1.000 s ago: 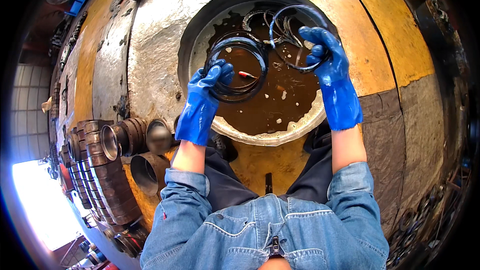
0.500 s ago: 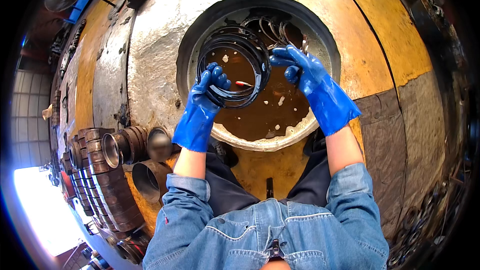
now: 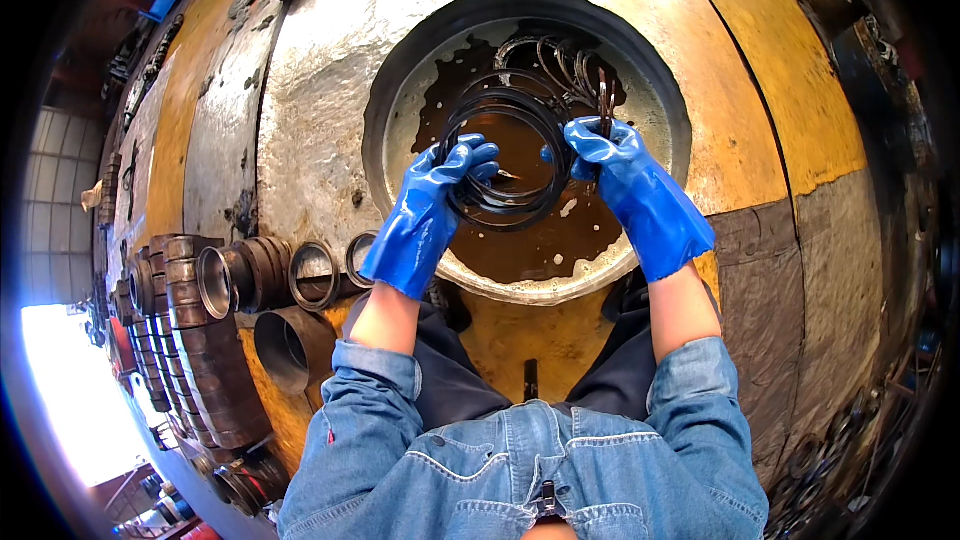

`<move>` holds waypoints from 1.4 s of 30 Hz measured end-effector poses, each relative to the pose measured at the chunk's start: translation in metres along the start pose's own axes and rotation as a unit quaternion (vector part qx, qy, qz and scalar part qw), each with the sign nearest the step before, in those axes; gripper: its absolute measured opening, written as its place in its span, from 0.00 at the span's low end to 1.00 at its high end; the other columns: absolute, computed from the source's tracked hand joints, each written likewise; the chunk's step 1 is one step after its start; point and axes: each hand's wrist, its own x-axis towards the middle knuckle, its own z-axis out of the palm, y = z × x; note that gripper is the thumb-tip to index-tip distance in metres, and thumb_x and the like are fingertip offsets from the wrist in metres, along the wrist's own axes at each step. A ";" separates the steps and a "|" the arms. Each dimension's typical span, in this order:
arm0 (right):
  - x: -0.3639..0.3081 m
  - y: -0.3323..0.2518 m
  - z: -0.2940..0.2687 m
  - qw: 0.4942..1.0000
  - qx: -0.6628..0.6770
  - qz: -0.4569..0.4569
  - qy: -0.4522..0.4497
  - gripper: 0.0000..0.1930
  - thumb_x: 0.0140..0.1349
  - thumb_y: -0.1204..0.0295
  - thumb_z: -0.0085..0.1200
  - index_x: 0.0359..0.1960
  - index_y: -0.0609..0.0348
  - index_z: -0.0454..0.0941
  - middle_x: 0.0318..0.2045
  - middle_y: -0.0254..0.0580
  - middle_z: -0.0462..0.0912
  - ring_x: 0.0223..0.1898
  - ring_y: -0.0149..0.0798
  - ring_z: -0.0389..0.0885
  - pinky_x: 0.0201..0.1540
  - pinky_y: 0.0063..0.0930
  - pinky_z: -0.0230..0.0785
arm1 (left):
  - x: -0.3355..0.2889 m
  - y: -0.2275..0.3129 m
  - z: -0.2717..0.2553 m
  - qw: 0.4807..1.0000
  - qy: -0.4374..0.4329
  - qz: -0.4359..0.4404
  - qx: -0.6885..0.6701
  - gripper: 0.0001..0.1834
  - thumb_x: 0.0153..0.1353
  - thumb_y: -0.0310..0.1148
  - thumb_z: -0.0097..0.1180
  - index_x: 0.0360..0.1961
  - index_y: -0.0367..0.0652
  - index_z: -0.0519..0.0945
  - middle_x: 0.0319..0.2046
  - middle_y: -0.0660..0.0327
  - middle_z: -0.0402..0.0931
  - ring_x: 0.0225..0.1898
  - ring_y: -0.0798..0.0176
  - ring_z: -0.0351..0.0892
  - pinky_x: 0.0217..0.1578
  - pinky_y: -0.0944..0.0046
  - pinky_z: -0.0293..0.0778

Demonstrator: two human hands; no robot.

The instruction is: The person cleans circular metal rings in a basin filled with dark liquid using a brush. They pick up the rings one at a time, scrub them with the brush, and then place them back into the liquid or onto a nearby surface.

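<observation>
Both my hands wear wet blue rubber gloves. My left hand (image 3: pixel 425 210) is closed around the left side of a bundle of thin black rings (image 3: pixel 512 224). My right hand (image 3: pixel 640 185) has its fingers closed at the right side of the same bundle. The rings are held over a wide round basin (image 3: pixel 376 130) with a dark rim, which contains brown liquid (image 3: pixel 555 240) with pale foam patches. More thin wet rings (image 3: pixel 560 70) stand in the far part of the basin, some passing close behind my right glove. A small pointed thing shows through the bundle; its kind is unclear.
Short metal cylinders (image 3: pixel 290 348) and round metal sleeves (image 3: pixel 315 275) sit to the left of my left forearm. Rows of stacked brown ring-shaped parts (image 3: pixel 205 340) lie beyond them. Worn metal and yellow floor plates (image 3: pixel 750 140) surround the basin. Loose rings (image 3: pixel 805 455) lie at the lower right.
My right hand has closed from spread fingers onto the right side of the ring bundle. My left hand and the bundle have shifted right in the view.
</observation>
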 end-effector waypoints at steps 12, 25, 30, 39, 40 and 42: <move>0.003 -0.002 -0.018 0.978 -0.162 -0.106 0.083 0.16 0.69 0.57 0.66 0.46 0.57 0.87 0.34 0.31 0.87 0.34 0.26 0.81 0.40 0.25 0.75 | -0.007 0.006 0.013 0.994 -0.055 0.032 0.093 0.24 0.72 0.37 0.65 0.62 0.32 0.78 0.51 0.48 0.86 0.51 0.54 0.87 0.56 0.56 0.82; 0.005 -0.020 -0.046 0.929 -0.324 -0.164 0.071 0.17 0.71 0.59 0.62 0.49 0.59 0.90 0.39 0.34 0.90 0.40 0.27 0.83 0.48 0.27 0.75 | 0.004 0.007 0.002 0.968 -0.122 0.045 0.214 0.26 0.68 0.37 0.69 0.61 0.32 0.80 0.51 0.50 0.86 0.50 0.55 0.87 0.55 0.58 0.81; 0.011 -0.017 -0.068 0.941 -0.274 -0.189 0.065 0.16 0.72 0.61 0.62 0.51 0.60 0.89 0.49 0.38 0.90 0.48 0.28 0.83 0.56 0.27 0.75 | -0.026 0.019 0.018 0.983 -0.044 0.096 0.149 0.19 0.71 0.33 0.64 0.58 0.33 0.82 0.53 0.50 0.86 0.55 0.53 0.87 0.56 0.56 0.82; 0.003 0.003 -0.040 0.978 -0.133 -0.131 0.091 0.16 0.72 0.58 0.62 0.51 0.55 0.89 0.48 0.33 0.91 0.41 0.22 0.82 0.40 0.20 0.69 | -0.110 0.154 -0.073 0.912 0.188 0.200 0.304 0.20 0.68 0.34 0.65 0.58 0.34 0.82 0.42 0.58 0.88 0.41 0.67 0.85 0.43 0.68 0.78; 0.000 0.005 -0.031 0.979 -0.123 -0.136 0.089 0.15 0.70 0.60 0.64 0.51 0.56 0.89 0.46 0.32 0.91 0.41 0.22 0.82 0.40 0.20 0.71 | -0.136 0.166 -0.093 0.903 0.207 0.208 0.313 0.21 0.68 0.35 0.66 0.57 0.33 0.82 0.39 0.59 0.86 0.39 0.68 0.84 0.41 0.70 0.77; -0.001 0.014 -0.032 0.979 -0.115 -0.153 0.065 0.14 0.68 0.65 0.66 0.51 0.57 0.89 0.44 0.31 0.91 0.40 0.23 0.83 0.40 0.21 0.72 | -0.194 0.181 -0.126 0.905 0.236 0.162 0.315 0.20 0.67 0.33 0.65 0.55 0.32 0.82 0.37 0.60 0.85 0.36 0.68 0.84 0.38 0.70 0.76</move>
